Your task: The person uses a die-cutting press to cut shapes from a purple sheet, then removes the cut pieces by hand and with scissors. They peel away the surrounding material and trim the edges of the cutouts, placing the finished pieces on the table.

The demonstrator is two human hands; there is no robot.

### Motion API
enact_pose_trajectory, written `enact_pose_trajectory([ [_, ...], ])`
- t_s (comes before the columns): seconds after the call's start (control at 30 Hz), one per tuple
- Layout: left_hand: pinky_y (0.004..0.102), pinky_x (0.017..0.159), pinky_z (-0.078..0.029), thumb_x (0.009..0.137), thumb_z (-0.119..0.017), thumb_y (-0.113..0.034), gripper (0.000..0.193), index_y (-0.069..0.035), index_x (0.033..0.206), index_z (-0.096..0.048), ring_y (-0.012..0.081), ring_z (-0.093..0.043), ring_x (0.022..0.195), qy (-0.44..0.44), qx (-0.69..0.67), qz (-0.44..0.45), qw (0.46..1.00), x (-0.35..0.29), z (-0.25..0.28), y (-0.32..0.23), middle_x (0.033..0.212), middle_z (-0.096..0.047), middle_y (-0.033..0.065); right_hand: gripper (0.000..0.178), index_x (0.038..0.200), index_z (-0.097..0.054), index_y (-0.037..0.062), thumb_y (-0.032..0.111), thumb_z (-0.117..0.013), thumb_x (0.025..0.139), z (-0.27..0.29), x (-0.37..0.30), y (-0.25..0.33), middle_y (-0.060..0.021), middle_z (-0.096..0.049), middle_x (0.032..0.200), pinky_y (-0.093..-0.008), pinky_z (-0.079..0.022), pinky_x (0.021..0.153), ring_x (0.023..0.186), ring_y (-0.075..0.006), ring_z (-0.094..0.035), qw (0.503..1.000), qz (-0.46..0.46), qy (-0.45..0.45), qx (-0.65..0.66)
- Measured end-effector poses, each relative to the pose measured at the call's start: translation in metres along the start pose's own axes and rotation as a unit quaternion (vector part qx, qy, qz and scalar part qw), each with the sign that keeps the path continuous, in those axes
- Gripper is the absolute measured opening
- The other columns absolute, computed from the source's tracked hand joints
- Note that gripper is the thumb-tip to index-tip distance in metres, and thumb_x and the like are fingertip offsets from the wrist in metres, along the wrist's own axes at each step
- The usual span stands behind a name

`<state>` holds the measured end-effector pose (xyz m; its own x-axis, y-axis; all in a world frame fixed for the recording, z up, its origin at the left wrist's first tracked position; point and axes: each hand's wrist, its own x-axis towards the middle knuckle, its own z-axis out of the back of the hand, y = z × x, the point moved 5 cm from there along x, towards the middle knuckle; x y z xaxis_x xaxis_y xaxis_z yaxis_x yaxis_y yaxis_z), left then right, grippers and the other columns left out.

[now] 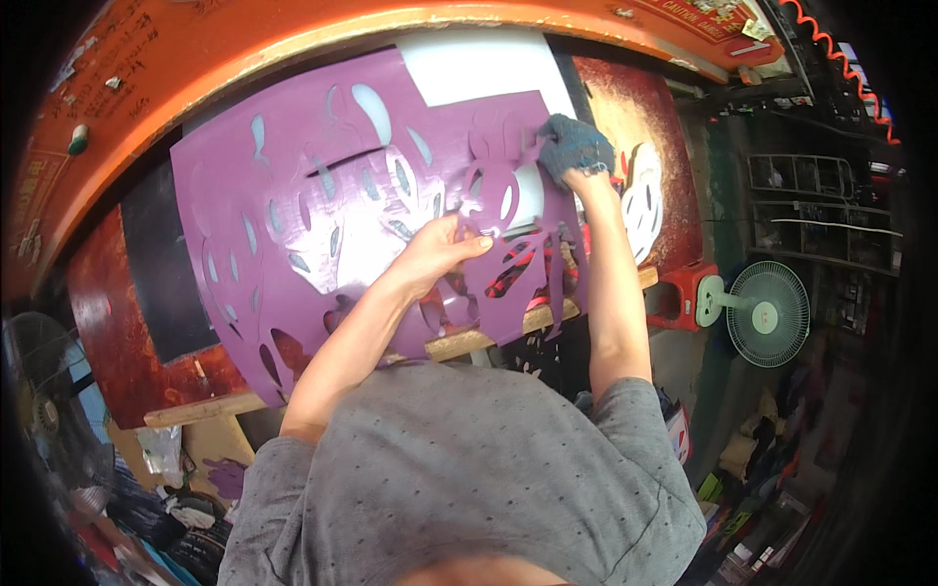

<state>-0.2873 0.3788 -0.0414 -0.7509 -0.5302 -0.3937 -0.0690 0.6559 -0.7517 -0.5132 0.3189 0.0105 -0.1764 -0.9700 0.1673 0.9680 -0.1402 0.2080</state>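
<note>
Most of the purple sheet [454, 137] lay left of the left hand [437, 256], which pinched it, thumb uppermost; its long axis ran left to right. Farther right, dark blue cloth [576, 143] hid the fingers of the right hand [580, 179], their grip impossible to tell. The sheet's near edge overhung the table [681, 166]; a white cut-out piece [641, 217] lay just right.

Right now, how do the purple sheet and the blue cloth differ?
The purple sheet spreads wide; the blue cloth is far smaller, covering most of the right hand. The sheet looks smooth and shiny, the cloth rough and dull. The sheet has many cut openings; none show in the cloth.
</note>
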Motion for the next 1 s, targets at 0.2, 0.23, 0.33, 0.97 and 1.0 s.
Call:
enact_pose_trajectory([
  [0.2, 0.0249, 0.068, -0.049, 0.084, -0.07, -0.016, 0.024, -0.004, 0.103, -0.06, 0.0087, -0.06, 0.078, -0.002, -0.005, -0.035, 0.999, 0.004, -0.005, -0.001, 0.086, -0.065, 0.0026, 0.031, 0.099, -0.064, 0.0064, 0.022, -0.065, 0.073, 0.034, -0.078, 0.01, -0.0115, -0.065, 0.094, -0.0351, -0.05, 0.07, 0.08, -0.0266, -0.063, 0.996, -0.072, 0.018, 0.047],
  [0.23, 0.0249, 0.068, -0.049, 0.084, -0.069, -0.015, 0.023, -0.003, 0.103, -0.06, 0.0087, -0.06, 0.078, -0.008, -0.001, -0.036, 0.999, 0.005, -0.004, -0.001, 0.087, -0.065, 0.0027, 0.03, 0.1, -0.064, 0.0051, 0.018, -0.067, 0.073, 0.045, -0.089, 0.021, -0.0108, -0.064, 0.094, -0.0335, -0.05, 0.069, 0.078, -0.0245, -0.063, 0.994, -0.031, -0.054, 0.088],
  [0.33, 0.0234, 0.07, -0.049, 0.086, -0.067, -0.012, 0.019, -0.003, 0.102, -0.061, 0.0071, -0.06, 0.08, -0.006, 0.011, -0.042, 0.999, 0.007, -0.005, 0.0, 0.089, -0.065, 0.0022, 0.03, 0.102, -0.063, 0.0024, 0.006, -0.07, 0.073, 0.06, -0.114, 0.043, -0.009, -0.063, 0.089, -0.0296, -0.049, 0.068, 0.075, -0.0186, -0.062, 0.955, -0.001, -0.149, 0.258],
  [0.97, 0.0217, 0.079, -0.046, 0.089, -0.059, -0.003, 0.019, 0.004, 0.106, -0.064, 0.0048, -0.055, 0.086, -0.035, 0.191, -0.077, 0.978, 0.005, 0.004, 0.014, 0.093, -0.063, -0.0002, 0.013, 0.083, -0.066, 0.0017, 0.014, -0.063, 0.081, 0.034, -0.086, 0.057, -0.0146, -0.063, 0.076, -0.0403, -0.048, 0.062, 0.069, -0.0329, -0.061, 0.976, 0.159, 0.006, 0.147],
  [1.0, 0.0218, 0.079, -0.046, 0.088, -0.06, -0.003, 0.02, 0.004, 0.106, -0.064, 0.0047, -0.054, 0.086, -0.038, 0.209, -0.074, 0.974, 0.003, 0.006, 0.012, 0.092, -0.063, -0.0006, 0.014, 0.083, -0.066, 0.0013, 0.014, -0.062, 0.081, 0.031, -0.081, 0.05, -0.015, -0.063, 0.076, -0.0396, -0.047, 0.063, 0.069, -0.0326, -0.061, 0.974, 0.144, 0.0, 0.177],
])
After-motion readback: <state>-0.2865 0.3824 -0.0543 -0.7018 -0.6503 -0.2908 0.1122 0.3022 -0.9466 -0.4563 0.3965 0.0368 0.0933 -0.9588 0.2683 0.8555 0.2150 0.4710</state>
